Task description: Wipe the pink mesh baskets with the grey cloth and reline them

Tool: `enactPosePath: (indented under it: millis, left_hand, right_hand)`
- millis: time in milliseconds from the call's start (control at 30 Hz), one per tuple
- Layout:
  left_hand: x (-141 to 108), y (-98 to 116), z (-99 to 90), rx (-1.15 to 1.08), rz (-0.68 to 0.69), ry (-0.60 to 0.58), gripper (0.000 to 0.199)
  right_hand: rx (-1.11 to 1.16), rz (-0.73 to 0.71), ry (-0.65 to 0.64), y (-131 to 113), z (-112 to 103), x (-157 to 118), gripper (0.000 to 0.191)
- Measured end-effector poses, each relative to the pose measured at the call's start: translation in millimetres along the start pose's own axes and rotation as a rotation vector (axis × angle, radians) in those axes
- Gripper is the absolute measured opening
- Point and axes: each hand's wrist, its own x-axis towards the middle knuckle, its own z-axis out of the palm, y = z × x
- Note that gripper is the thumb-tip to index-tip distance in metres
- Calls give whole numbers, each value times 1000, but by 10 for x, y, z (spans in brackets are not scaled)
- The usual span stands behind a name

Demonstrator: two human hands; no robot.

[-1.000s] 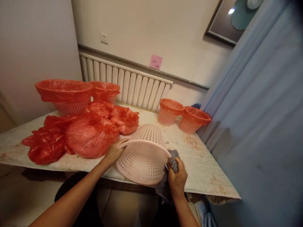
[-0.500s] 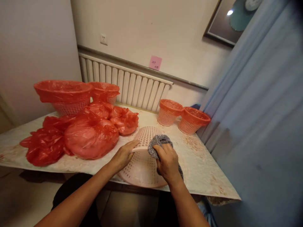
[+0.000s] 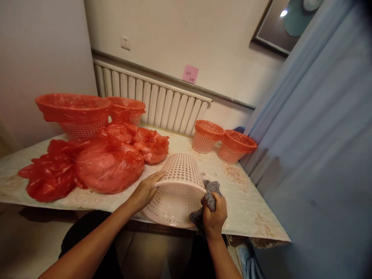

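Note:
A pale pink perforated plastic basket (image 3: 181, 170) lies on its side near the table's front edge, its open mouth facing me. My left hand (image 3: 147, 190) grips the basket's rim at the left, thumb side uppermost. At the right side of the same rim, my right hand (image 3: 215, 213) is closed around a grey cloth (image 3: 211, 190). The cloth touches the rim, and part of it hangs below the fingers inside the mouth.
Filled red plastic bags (image 3: 110, 166) crowd the table's left half. Behind them stand two baskets lined with red bags (image 3: 83, 130). Two smaller lined baskets (image 3: 205, 141) stand at the back right, beside a blue curtain (image 3: 308, 155). A radiator (image 3: 151, 97) runs along the wall.
My right hand has slid the cloth from the top of the rim down to its right side. My left hand stays on the rim. The view has shifted slightly.

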Motion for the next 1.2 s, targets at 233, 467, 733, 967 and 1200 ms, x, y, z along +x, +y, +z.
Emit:
enactPosePath:
  millis: [233,467,733,967,1200]
  left_hand:
    - [-94,-213,-99,-30,-59,48,40]
    - [-97,-61,-182,84,-125,118,34]
    - [36,217,-27,71,-13,32,42]
    - [-123,16,-83,3,-81,42,40]
    - [-190,-144,-138,-21,-192,71,37]
  right_hand:
    - [46,488,10,174,75,-507,46]
    - [13,116,-4,-122,-88,105,25]
    - [-161,-410,-401,-749,-199,732,29]
    - [-8,-264,-335,-465,-174,441,30]
    - [-2,222,-78,12,-72,-263,33]
